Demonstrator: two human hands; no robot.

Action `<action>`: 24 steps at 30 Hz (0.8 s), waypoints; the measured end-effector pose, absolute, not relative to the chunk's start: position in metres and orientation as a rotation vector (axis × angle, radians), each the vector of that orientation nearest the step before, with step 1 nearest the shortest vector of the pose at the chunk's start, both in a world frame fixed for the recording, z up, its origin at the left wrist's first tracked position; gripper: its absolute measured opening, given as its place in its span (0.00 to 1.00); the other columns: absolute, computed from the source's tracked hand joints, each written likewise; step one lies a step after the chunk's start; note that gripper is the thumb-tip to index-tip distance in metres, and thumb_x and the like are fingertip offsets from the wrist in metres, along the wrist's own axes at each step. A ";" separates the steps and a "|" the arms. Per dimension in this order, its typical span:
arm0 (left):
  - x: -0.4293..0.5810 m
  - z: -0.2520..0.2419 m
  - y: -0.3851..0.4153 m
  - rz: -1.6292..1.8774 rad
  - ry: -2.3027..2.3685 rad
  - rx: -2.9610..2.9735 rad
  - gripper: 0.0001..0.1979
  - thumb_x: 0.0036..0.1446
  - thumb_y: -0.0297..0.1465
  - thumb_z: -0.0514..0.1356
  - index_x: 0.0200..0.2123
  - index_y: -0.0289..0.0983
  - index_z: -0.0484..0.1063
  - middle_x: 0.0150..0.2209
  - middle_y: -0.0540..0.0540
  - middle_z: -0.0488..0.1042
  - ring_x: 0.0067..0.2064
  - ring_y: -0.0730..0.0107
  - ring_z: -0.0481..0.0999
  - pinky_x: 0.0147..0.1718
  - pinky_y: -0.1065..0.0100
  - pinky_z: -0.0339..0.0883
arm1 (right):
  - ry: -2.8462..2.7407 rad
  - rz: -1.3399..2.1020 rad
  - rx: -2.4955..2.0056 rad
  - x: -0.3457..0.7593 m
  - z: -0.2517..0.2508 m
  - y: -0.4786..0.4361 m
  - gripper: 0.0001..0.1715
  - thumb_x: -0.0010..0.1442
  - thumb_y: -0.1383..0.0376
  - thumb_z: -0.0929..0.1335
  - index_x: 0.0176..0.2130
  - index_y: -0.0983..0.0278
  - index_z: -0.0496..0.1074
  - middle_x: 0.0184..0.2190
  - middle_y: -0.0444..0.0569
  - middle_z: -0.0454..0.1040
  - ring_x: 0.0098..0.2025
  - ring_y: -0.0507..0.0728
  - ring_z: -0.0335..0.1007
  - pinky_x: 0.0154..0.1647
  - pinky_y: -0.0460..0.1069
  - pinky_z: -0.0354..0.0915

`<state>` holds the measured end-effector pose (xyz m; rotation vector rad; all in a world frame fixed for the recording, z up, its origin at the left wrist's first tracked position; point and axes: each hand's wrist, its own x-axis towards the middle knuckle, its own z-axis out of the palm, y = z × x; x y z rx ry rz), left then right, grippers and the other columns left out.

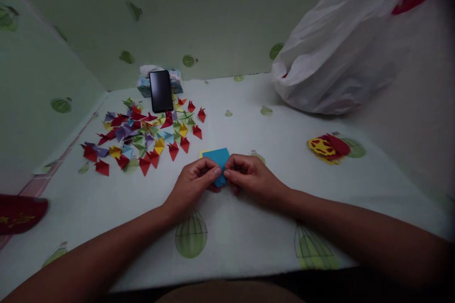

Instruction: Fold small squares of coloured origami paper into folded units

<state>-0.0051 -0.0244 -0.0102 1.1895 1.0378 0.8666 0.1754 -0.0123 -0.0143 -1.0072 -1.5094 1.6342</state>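
My left hand point(199, 176) and my right hand point(249, 175) meet near the middle of the table. Between their thumbs and fingers they pinch a small piece of blue paper point(220, 181), partly covered by the fingertips, so its folds are hard to make out. Just behind it lie square paper sheets point(217, 154), blue on top with a yellow edge showing at the left. Many small folded paper figures point(142, 137) in red, yellow, green, blue and purple are spread over the table to the left of my hands.
A dark phone point(161, 91) leans against a tissue box point(144, 86) behind the figures. At the back right stands a large white plastic bag point(330, 52). Red and yellow cut-out pieces point(327, 147) lie on the right. A dark red object point(21, 213) sits at the left edge.
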 end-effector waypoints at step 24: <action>-0.005 -0.013 -0.027 0.701 1.098 1.476 0.10 0.62 0.36 0.57 0.32 0.36 0.67 0.22 0.52 0.70 0.23 0.75 0.69 0.25 0.71 0.62 | -1.509 1.708 -0.961 0.177 -0.015 -0.012 0.16 0.60 0.56 0.68 0.28 0.64 0.66 0.18 0.40 0.68 0.19 0.48 0.65 0.21 0.44 0.60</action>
